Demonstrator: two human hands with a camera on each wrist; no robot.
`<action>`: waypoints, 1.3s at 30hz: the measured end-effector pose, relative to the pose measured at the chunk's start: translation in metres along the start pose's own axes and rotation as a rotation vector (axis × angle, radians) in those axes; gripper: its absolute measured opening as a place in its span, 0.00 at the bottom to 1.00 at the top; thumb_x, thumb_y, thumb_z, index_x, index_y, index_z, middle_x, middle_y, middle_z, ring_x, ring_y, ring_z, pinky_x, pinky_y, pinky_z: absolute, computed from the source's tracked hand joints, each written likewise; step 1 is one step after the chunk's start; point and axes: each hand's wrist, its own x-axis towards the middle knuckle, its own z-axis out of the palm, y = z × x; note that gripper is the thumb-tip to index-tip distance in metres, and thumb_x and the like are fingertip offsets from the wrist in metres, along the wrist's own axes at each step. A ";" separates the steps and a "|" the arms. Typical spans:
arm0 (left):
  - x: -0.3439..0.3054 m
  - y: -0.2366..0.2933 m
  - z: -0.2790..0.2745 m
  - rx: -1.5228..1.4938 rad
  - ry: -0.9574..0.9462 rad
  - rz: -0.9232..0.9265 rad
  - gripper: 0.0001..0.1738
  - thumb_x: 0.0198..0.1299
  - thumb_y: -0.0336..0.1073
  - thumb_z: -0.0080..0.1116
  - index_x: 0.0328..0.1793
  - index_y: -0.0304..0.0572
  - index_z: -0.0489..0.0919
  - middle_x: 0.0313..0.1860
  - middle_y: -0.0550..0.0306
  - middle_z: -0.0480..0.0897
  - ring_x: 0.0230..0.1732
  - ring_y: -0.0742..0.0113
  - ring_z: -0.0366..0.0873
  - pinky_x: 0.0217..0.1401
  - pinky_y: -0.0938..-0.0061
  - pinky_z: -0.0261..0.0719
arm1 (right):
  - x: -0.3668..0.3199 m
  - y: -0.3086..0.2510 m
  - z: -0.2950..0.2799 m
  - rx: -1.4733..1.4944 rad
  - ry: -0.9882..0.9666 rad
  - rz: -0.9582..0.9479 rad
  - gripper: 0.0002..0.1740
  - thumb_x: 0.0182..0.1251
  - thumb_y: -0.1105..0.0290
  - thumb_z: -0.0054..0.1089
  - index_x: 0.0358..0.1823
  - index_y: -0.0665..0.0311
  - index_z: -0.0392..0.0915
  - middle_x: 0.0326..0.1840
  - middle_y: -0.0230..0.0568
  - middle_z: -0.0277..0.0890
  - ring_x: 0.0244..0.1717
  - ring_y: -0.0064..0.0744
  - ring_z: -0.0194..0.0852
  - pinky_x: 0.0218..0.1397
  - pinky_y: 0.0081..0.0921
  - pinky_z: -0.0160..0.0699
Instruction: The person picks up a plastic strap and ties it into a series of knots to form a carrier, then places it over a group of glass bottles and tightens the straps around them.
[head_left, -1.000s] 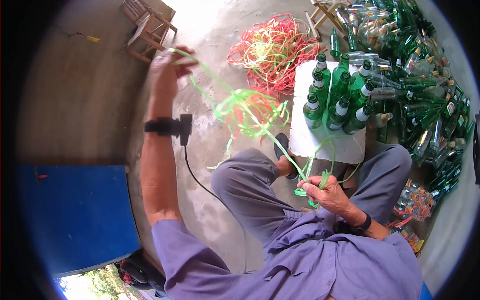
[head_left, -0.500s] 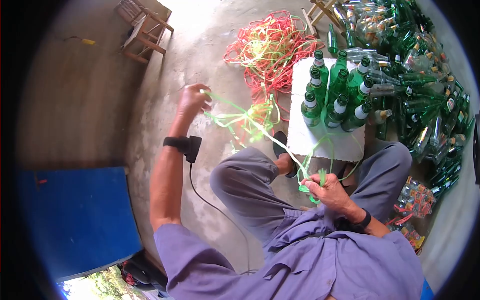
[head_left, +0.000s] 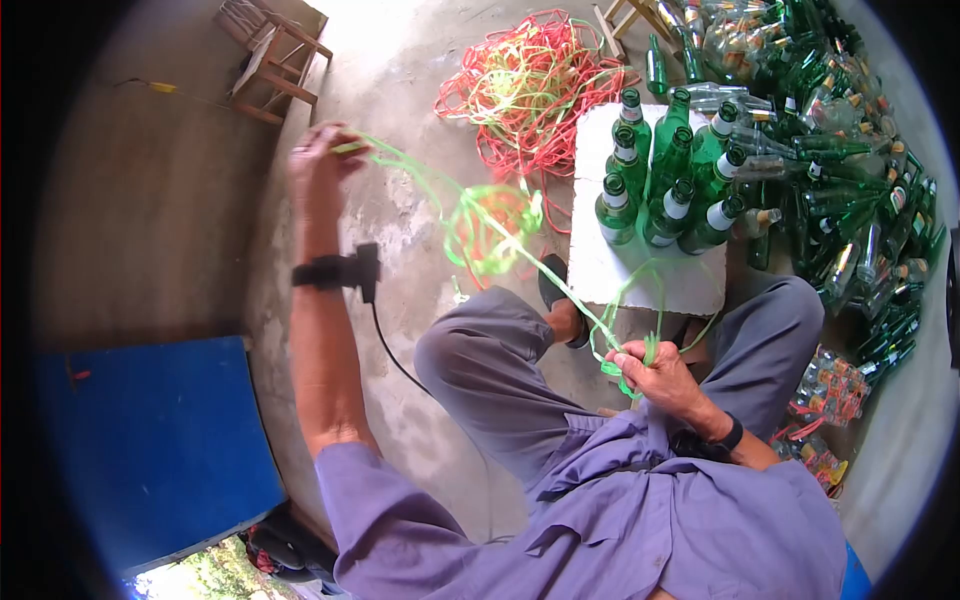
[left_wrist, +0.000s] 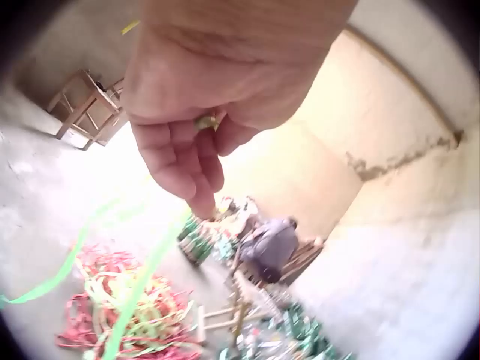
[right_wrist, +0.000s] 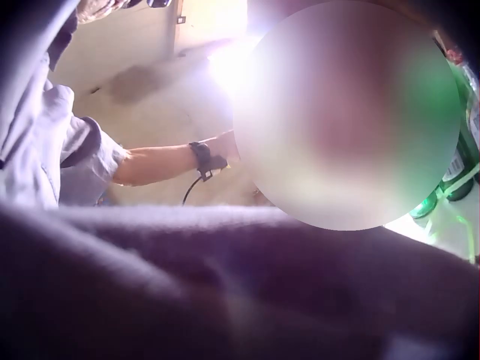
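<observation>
Out to the left, my left hand (head_left: 325,155) grips green plastic strapping with curled fingers; in the left wrist view a bit of green shows between its thumb and fingers. The strapping (head_left: 505,240) runs slantwise across to my right hand (head_left: 658,378), with a loose tangle of green and some red hanging midway. Held low over the lap, the right hand pinches the strap, and short green ends and loops stick out around its fingers. Several green bottles (head_left: 668,205) stand upright on a white block (head_left: 590,270) beyond the right hand. The right wrist view is mostly blurred or covered by cloth.
A heap of red and green strapping (head_left: 530,85) lies on the floor ahead. Many loose bottles (head_left: 850,190) are piled along the right wall. A wooden chair (head_left: 275,65) stands at the back left, a blue panel (head_left: 150,440) at the left. In the left wrist view, another person (left_wrist: 270,247) sits bent over.
My left hand came inward toward the middle, then swung back out to the upper left, drawing the strap and its tangle along. The right hand keeps its hold over the lap.
</observation>
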 end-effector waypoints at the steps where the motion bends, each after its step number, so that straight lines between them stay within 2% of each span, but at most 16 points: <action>1: 0.003 0.019 -0.007 -0.007 0.077 0.039 0.12 0.72 0.36 0.51 0.54 0.39 0.77 0.39 0.54 0.85 0.33 0.63 0.85 0.34 0.76 0.81 | -0.002 -0.005 0.001 -0.023 -0.024 -0.047 0.12 0.72 0.66 0.58 0.40 0.67 0.85 0.18 0.30 0.71 0.22 0.15 0.66 0.26 0.22 0.67; 3: 0.005 0.022 -0.033 -0.242 0.152 0.094 0.15 0.71 0.41 0.53 0.56 0.39 0.75 0.40 0.54 0.84 0.32 0.63 0.85 0.31 0.75 0.83 | -0.001 -0.009 0.003 -0.043 -0.052 -0.105 0.11 0.71 0.68 0.59 0.42 0.68 0.85 0.19 0.32 0.73 0.22 0.16 0.67 0.27 0.22 0.69; 5: 0.005 -0.038 -0.065 0.207 0.104 -0.128 0.23 0.67 0.44 0.59 0.62 0.38 0.72 0.42 0.52 0.83 0.31 0.64 0.85 0.27 0.74 0.83 | -0.002 -0.009 0.009 -0.194 -0.056 -0.310 0.10 0.69 0.71 0.61 0.45 0.69 0.84 0.22 0.38 0.77 0.24 0.19 0.71 0.29 0.24 0.72; 6: -0.011 -0.070 -0.069 0.382 0.034 -0.164 0.28 0.64 0.45 0.62 0.64 0.37 0.70 0.44 0.50 0.83 0.31 0.64 0.85 0.24 0.74 0.83 | -0.001 -0.004 0.014 -0.209 -0.063 -0.365 0.10 0.68 0.72 0.61 0.46 0.68 0.83 0.26 0.45 0.80 0.24 0.28 0.75 0.32 0.26 0.74; 7: -0.031 -0.098 -0.064 0.555 -0.039 -0.198 0.32 0.62 0.45 0.65 0.67 0.36 0.69 0.46 0.49 0.83 0.31 0.64 0.85 0.22 0.74 0.82 | 0.000 -0.005 0.016 -0.208 -0.059 -0.368 0.10 0.68 0.72 0.61 0.46 0.68 0.83 0.26 0.45 0.80 0.24 0.28 0.75 0.32 0.26 0.74; 9: -0.064 -0.135 -0.037 0.385 -0.100 -0.314 0.36 0.61 0.42 0.66 0.71 0.34 0.65 0.52 0.46 0.81 0.30 0.64 0.85 0.22 0.75 0.82 | -0.001 -0.008 0.023 -0.234 -0.051 -0.527 0.08 0.68 0.72 0.60 0.43 0.68 0.83 0.26 0.48 0.79 0.23 0.39 0.74 0.31 0.28 0.74; 10: -0.078 -0.144 -0.019 0.341 -0.108 -0.389 0.36 0.62 0.41 0.66 0.71 0.34 0.65 0.54 0.44 0.81 0.29 0.64 0.85 0.22 0.76 0.82 | -0.002 -0.013 0.023 -0.257 -0.060 -0.523 0.07 0.68 0.72 0.60 0.40 0.68 0.82 0.25 0.50 0.77 0.23 0.46 0.73 0.31 0.31 0.73; 13: -0.106 -0.142 0.033 0.514 -0.235 -0.517 0.33 0.64 0.39 0.63 0.71 0.34 0.67 0.60 0.42 0.79 0.28 0.65 0.85 0.21 0.76 0.81 | -0.002 -0.020 0.021 -0.267 -0.120 -0.368 0.07 0.68 0.71 0.60 0.39 0.68 0.82 0.23 0.51 0.74 0.22 0.45 0.73 0.30 0.33 0.72; 15: -0.114 -0.137 0.054 0.746 -0.385 -0.396 0.26 0.64 0.39 0.62 0.67 0.37 0.74 0.54 0.42 0.82 0.28 0.69 0.85 0.22 0.77 0.80 | 0.002 -0.021 0.022 -0.257 -0.117 -0.367 0.07 0.68 0.71 0.60 0.39 0.68 0.82 0.22 0.52 0.73 0.22 0.45 0.74 0.30 0.33 0.72; 20: -0.145 -0.183 0.092 0.742 -0.633 -0.391 0.23 0.67 0.45 0.60 0.59 0.35 0.79 0.37 0.51 0.85 0.31 0.69 0.85 0.25 0.76 0.80 | 0.006 -0.022 0.030 -0.204 -0.124 -0.369 0.07 0.68 0.71 0.60 0.40 0.68 0.82 0.23 0.54 0.72 0.22 0.46 0.73 0.30 0.35 0.71; 21: -0.153 -0.190 0.100 0.742 -0.648 -0.392 0.23 0.62 0.48 0.62 0.52 0.34 0.83 0.36 0.42 0.86 0.34 0.55 0.87 0.40 0.63 0.82 | 0.007 -0.023 0.031 -0.212 -0.143 -0.376 0.07 0.68 0.71 0.60 0.40 0.68 0.81 0.24 0.54 0.73 0.23 0.47 0.73 0.30 0.35 0.71; 23: -0.166 -0.197 0.116 0.704 -0.762 -0.579 0.25 0.68 0.49 0.58 0.58 0.33 0.79 0.38 0.51 0.85 0.32 0.66 0.85 0.26 0.70 0.84 | 0.006 -0.024 0.033 -0.224 -0.158 -0.380 0.07 0.68 0.71 0.60 0.39 0.68 0.81 0.24 0.54 0.73 0.24 0.48 0.73 0.30 0.36 0.71; 26: -0.190 -0.201 0.136 0.439 -0.724 -0.791 0.25 0.68 0.45 0.57 0.59 0.28 0.76 0.43 0.45 0.83 0.36 0.57 0.86 0.28 0.69 0.86 | 0.006 -0.024 0.036 -0.234 -0.191 -0.454 0.07 0.68 0.70 0.60 0.39 0.67 0.81 0.25 0.54 0.74 0.25 0.50 0.75 0.31 0.37 0.72; 31: -0.231 -0.242 0.148 0.181 -0.598 -0.789 0.29 0.62 0.33 0.62 0.66 0.23 0.68 0.42 0.41 0.82 0.36 0.58 0.86 0.34 0.70 0.86 | 0.000 -0.016 0.045 -0.148 -0.296 -0.631 0.07 0.68 0.69 0.61 0.36 0.66 0.78 0.25 0.52 0.75 0.28 0.53 0.77 0.32 0.41 0.73; 33: -0.238 -0.248 0.153 0.157 -0.450 -0.713 0.26 0.58 0.31 0.60 0.61 0.24 0.70 0.29 0.47 0.82 0.23 0.63 0.82 0.23 0.71 0.78 | -0.008 -0.021 0.042 -0.124 -0.358 -0.629 0.08 0.68 0.69 0.61 0.35 0.66 0.78 0.26 0.51 0.76 0.29 0.54 0.78 0.32 0.41 0.73; 39: -0.200 -0.245 0.141 0.013 -0.174 -0.772 0.27 0.55 0.23 0.54 0.63 0.25 0.69 0.31 0.48 0.82 0.23 0.62 0.81 0.22 0.71 0.76 | -0.024 -0.030 0.037 -0.070 -0.514 -0.730 0.07 0.65 0.70 0.63 0.33 0.67 0.77 0.25 0.51 0.75 0.29 0.54 0.77 0.32 0.44 0.72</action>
